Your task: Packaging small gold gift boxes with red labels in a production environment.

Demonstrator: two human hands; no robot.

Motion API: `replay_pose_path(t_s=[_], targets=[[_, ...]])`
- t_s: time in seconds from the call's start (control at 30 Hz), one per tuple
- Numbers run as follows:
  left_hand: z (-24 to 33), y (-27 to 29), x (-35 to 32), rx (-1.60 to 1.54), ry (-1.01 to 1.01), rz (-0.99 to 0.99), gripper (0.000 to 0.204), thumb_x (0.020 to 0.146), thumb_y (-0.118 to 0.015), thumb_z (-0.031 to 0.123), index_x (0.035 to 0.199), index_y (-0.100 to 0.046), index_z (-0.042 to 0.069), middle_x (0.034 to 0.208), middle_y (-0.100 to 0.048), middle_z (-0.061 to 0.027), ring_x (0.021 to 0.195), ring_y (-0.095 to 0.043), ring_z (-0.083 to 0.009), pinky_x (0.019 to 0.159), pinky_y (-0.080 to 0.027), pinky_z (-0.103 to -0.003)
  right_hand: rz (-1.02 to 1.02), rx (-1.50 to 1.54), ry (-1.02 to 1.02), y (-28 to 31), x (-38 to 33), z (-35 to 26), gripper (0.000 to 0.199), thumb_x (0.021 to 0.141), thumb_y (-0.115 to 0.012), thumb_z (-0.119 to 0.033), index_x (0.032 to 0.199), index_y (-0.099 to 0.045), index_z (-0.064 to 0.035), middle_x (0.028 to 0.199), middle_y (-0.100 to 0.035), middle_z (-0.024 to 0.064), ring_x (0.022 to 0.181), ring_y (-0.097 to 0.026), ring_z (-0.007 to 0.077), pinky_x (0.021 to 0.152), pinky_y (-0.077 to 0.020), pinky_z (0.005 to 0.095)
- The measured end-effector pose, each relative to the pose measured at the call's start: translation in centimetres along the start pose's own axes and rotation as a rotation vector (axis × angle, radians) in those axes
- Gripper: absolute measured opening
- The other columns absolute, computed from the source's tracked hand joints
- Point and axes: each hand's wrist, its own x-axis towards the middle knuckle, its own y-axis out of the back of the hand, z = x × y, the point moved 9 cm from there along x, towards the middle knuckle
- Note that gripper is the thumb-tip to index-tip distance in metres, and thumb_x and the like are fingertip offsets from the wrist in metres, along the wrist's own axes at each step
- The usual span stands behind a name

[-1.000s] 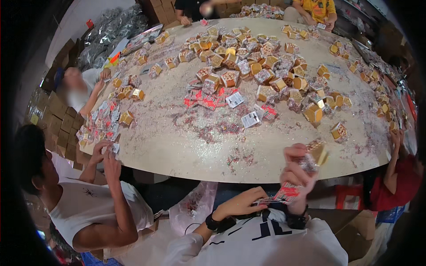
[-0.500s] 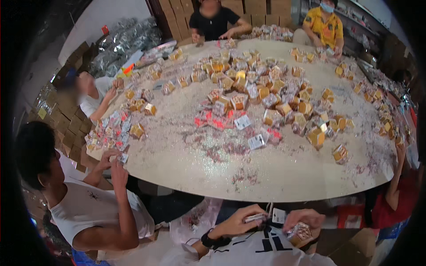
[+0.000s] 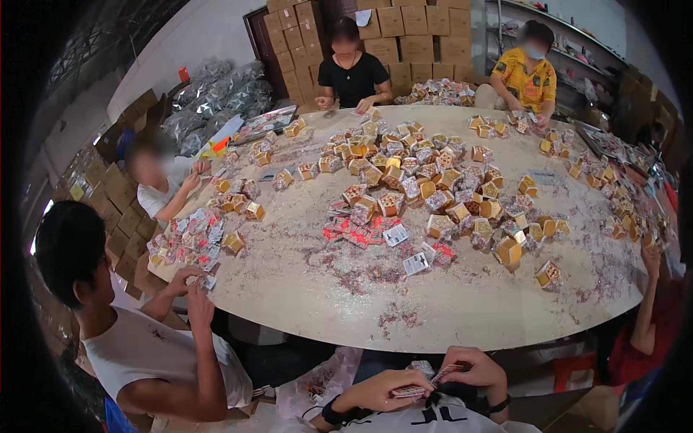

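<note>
Just beyond the near table edge, in front of my chest, both my hands are close together. My left hand [image 3: 382, 390] is closed on a small stack of printed cards [image 3: 409, 392], seen edge-on. Between the fingers of my right hand [image 3: 474, 368] is a printed card [image 3: 449, 371], pinched near its edge. A small glittery piece [image 3: 421, 367] shows between the two hands; my fingers partly hide it, and which hand supports it I cannot tell.
A round pale table [image 3: 303, 303] bears a heap of small gold-and-white box-like ornaments [image 3: 433, 180], red cards [image 3: 354, 232], white cards [image 3: 416, 264] and scattered glitter. A co-worker in a white sleeveless top [image 3: 155, 346] sits left; others sit around. A clear plastic bag [image 3: 317, 382] lies below the edge.
My right hand has moved left toward my left hand. The gold-and-white ornament it held is no longer seen there; a card is now in its fingers. The view has tilted up.
</note>
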Motion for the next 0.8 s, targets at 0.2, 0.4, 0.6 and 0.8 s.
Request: replay_pose_path(t_s=[0.2,0.4,0.6,0.8], targets=[[-2.2,1.5,-2.7,0.059,0.177,-0.032,0.027,0.083,-0.057,0.003,0.11,-0.054,0.002,0.108,-0.057,-0.0111,0.099,-0.055,-0.0229,0.088,-0.041,-0.032,0.01,-0.238,-0.267,1.5,-1.4,0.9,0.018,0.084,-0.067,-0.02,0.083,-0.065,-0.0025,0.056,-0.045,0.002,0.053,-0.039,0.007,0.049,-0.032,0.0233],[-3.2,1.8,-4.4,0.051,0.329,-0.009,0.038,0.083,-0.062,0.013,0.117,-0.051,0.002,0.111,-0.053,-0.0137,0.104,-0.052,-0.0243,0.09,-0.041,-0.033,-0.044,-0.285,-0.003,-0.5,0.1,-3.8,0.023,0.078,-0.072,-0.025,0.074,-0.06,-0.005,0.057,-0.044,0.0024,0.055,-0.041,0.014,0.049,-0.0324,0.027],[0.8,5.9,-4.6,0.152,0.238,0.388,0.061,0.069,-0.076,0.006,0.123,-0.049,0.001,0.119,-0.05,-0.0131,0.104,-0.054,-0.0205,0.09,-0.046,-0.032,-0.006,-0.355,0.323,-3.0,0.3,-9.5,0.02,0.075,-0.073,-0.02,0.075,-0.058,-0.0063,0.066,-0.05,0.0045,0.063,-0.049,0.023,0.056,-0.0399,0.0315],[4.4,2.6,-0.7,0.196,-0.099,0.195,0.058,0.073,-0.073,0.008,0.124,-0.045,0.0,0.114,-0.052,-0.0154,0.1,-0.056,-0.0251,0.088,-0.045,-0.032,-0.079,-0.38,0.416,-4.7,2.4,-10.2,0.016,0.078,-0.068,-0.009,0.094,-0.065,-0.0067,0.068,-0.054,0.0055,0.062,-0.053,0.0227,0.054,-0.0433,0.031]])
